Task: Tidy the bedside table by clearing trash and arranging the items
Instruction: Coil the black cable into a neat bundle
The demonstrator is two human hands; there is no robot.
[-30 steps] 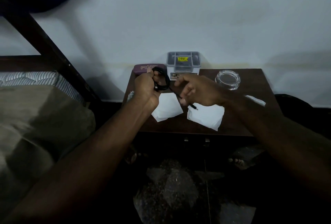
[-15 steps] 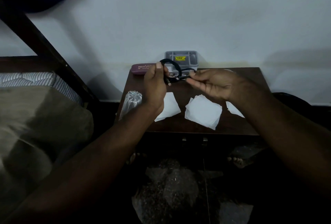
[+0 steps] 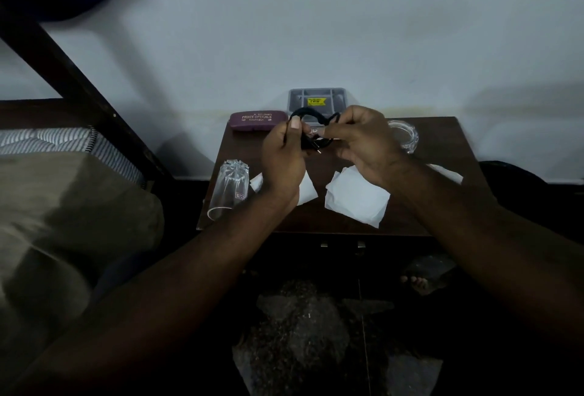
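So a second ago the right hand point(image 3: 363, 145) is down by the papers with the plug end trailing, and now both hands are up together over the back-middle of the bench point(image 3: 442, 155). The black cable point(image 3: 305, 114) is gathered into a small coil between them. The left hand point(image 3: 284, 161) pinches the bundle with thumb and fingers point(image 3: 295, 130), the right hand's fingers point(image 3: 349, 117) are curled round the loop on the other side, and the metal plug tip pokes out underneath. To me that reads as the cable being nearly wound and about ready to park somewhere, while the trash part isn't touched yet: the white paper point(image 3: 357, 202) sits near the front edge, with another piece under the left wrist and a scrap at the right side. Room-wise, the back row is busy — glasses case point(image 3: 257, 121), grey organizer box point(image 3: 316, 99), glass ashtray point(image 3: 406, 139) — so the bare wood mid-bench looks like the easiest landing spot. I'd watch the tumbler point(image 3: 227, 187), though. It's lying on its side at the front-left corner with its mouth right at the edge, next to the bed point(image 3: 63, 206).
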